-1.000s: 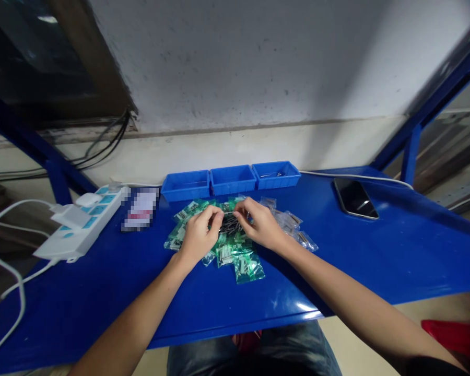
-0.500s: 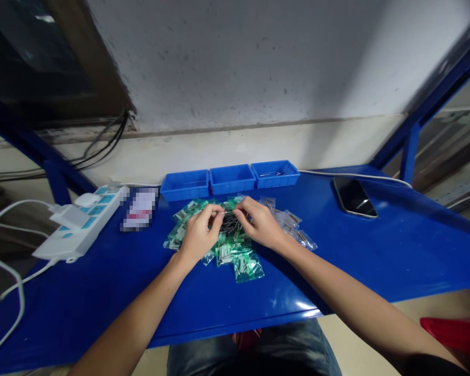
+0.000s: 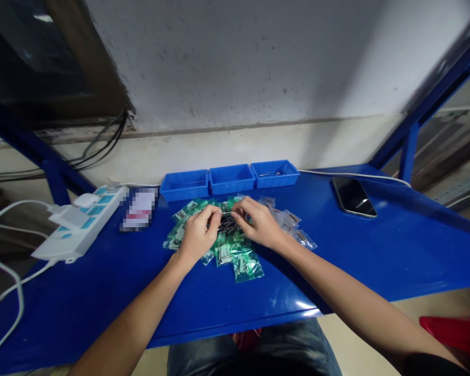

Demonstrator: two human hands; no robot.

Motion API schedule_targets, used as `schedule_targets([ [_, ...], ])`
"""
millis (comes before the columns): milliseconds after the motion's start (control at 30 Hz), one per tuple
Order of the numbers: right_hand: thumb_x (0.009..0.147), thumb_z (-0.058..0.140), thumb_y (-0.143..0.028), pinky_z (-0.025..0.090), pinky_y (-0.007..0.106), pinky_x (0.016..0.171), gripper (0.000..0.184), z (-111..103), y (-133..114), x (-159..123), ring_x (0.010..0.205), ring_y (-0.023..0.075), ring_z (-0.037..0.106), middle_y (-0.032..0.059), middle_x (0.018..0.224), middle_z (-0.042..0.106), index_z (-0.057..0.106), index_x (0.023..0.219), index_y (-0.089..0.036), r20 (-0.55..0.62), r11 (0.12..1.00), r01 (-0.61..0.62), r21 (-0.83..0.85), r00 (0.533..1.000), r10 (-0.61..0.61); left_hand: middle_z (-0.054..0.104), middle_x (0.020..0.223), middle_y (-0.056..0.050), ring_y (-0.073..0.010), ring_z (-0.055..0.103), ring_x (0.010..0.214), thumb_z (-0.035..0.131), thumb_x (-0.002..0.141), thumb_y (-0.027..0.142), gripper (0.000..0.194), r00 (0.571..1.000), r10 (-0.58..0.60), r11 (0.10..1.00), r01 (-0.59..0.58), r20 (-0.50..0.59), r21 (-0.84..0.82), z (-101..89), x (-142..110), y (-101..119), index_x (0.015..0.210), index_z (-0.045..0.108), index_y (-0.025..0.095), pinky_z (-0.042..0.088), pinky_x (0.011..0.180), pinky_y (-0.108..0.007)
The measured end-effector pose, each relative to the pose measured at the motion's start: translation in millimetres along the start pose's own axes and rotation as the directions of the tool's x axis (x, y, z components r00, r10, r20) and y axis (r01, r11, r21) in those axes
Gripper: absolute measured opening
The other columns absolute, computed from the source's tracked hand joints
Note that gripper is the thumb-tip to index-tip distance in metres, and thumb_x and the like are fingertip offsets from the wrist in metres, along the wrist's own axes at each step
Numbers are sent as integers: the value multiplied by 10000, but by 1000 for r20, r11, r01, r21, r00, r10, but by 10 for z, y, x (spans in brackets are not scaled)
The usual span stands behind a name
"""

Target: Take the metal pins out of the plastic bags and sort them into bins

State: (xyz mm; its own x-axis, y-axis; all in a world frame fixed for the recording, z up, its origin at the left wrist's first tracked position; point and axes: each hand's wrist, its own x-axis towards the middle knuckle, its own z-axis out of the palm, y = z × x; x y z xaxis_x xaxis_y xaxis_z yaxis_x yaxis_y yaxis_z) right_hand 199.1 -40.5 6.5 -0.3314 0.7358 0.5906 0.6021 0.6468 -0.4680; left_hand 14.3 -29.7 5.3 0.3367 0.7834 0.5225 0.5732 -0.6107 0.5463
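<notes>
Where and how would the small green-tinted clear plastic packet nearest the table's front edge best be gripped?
Probably pinched at its front edge, coming from the near side: the green-tinted packet appears to lie flat, that edge towards the glossy blue tabletop, while other small plastic packets crowd its back.

A black sleeve shows at the lower right of the frame, its edge crossing the right arm. Bare skin runs from there to the right hand. The left forearm and left hand are bare too. Blue jeans, faded paler in patches, show at the bottom centre beside dark cloth.
</notes>
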Motion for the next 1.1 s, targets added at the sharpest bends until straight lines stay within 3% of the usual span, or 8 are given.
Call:
schedule_targets([
  [167,928,395,-273,409,278,633,172,-12,-11,-3,697,145,503,35,786,525,530,881,-178,-3,1000,-20,-5,1000,20,629,694,-7,-156,619,633,449,907,290,158,1000,-12,999,12,0,-35,17,-11,-9,996,541,198,432,554,-247],
  [500,935,371,-287,402,285,655,234,18,10,4,691,151,495,25,736,497,502,764,-194,-2,999,-42,-3,999,42,599,664,7,-143,586,602,440,906,289,147,999,27,1000,-26,27,-16,1,-1,1,897,554,196,429,572,-247],
  [833,899,442,-275,406,278,626,114,28,7,-15,678,144,506,30,786,541,520,916,-193,21,1000,-21,21,1000,21,589,634,10,-137,560,578,402,921,290,247,999,28,999,-29,21,21,-8,0,16,723,515,194,405,576,-247],
  [1100,923,403,-278,410,280,633,154,41,24,-12,684,147,506,30,776,537,526,891,-192,-3,1000,-10,19,1000,10,629,712,-8,-148,613,639,437,911,286,161,1000,-12,998,12,-12,-61,11,-8,-1,1011,529,200,440,573,-247],
])
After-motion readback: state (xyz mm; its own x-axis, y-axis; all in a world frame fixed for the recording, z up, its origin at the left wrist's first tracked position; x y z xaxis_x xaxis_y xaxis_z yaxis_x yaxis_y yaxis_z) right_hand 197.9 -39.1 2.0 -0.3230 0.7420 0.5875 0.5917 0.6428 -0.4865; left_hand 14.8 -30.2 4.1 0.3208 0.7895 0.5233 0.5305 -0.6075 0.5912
